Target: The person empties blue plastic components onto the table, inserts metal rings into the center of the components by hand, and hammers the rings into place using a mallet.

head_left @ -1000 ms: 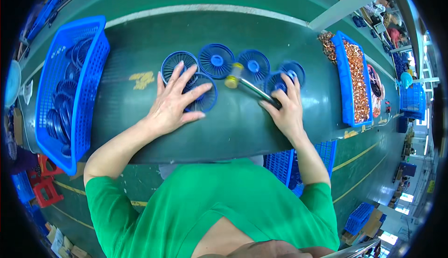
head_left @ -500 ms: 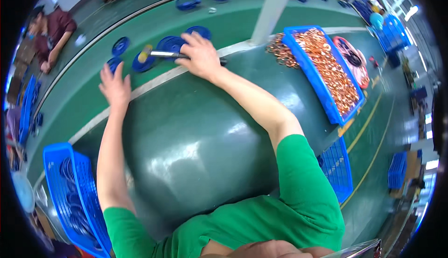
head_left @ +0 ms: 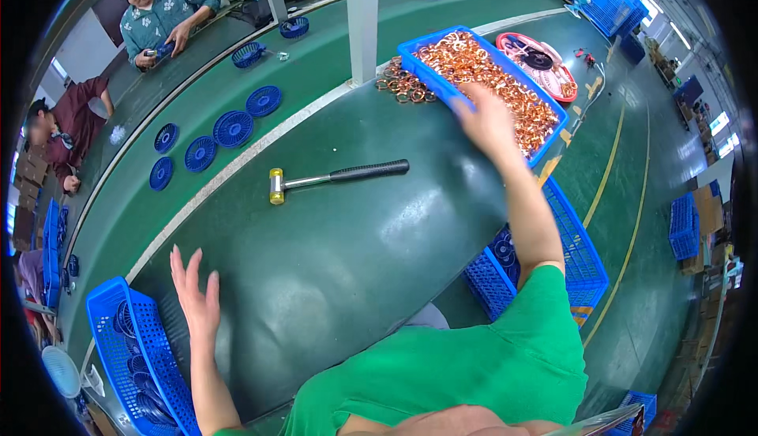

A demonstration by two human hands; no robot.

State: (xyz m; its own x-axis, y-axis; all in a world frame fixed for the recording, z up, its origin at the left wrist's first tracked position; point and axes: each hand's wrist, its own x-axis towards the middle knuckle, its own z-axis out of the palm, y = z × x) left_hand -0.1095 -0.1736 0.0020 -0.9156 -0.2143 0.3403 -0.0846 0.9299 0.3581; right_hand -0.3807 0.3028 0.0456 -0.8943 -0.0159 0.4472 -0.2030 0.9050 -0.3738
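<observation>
My left hand (head_left: 196, 298) hovers with fingers spread over the dark green table (head_left: 339, 254), right beside a blue basket (head_left: 118, 310) holding blue round parts. My right hand (head_left: 483, 116) reaches out to the blue tray (head_left: 410, 63) filled with copper coils (head_left: 489, 73); it is blurred, with fingers apart, and holds nothing that I can see. A small hammer (head_left: 335, 176) with a black handle and yellow-tipped head lies alone in the middle of the table, between both hands.
Several blue round discs (head_left: 232, 128) lie on the green conveyor belt beyond the table. Loose copper coils (head_left: 403, 89) sit by a white post (head_left: 362, 18). Two other people work across the belt at upper left. A blue crate (head_left: 568, 254) stands below the table at right.
Both hands have left the blue discs and the hammer. The discs have travelled away on the belt. My right hand swung to the coil tray, my left toward the blue basket.
</observation>
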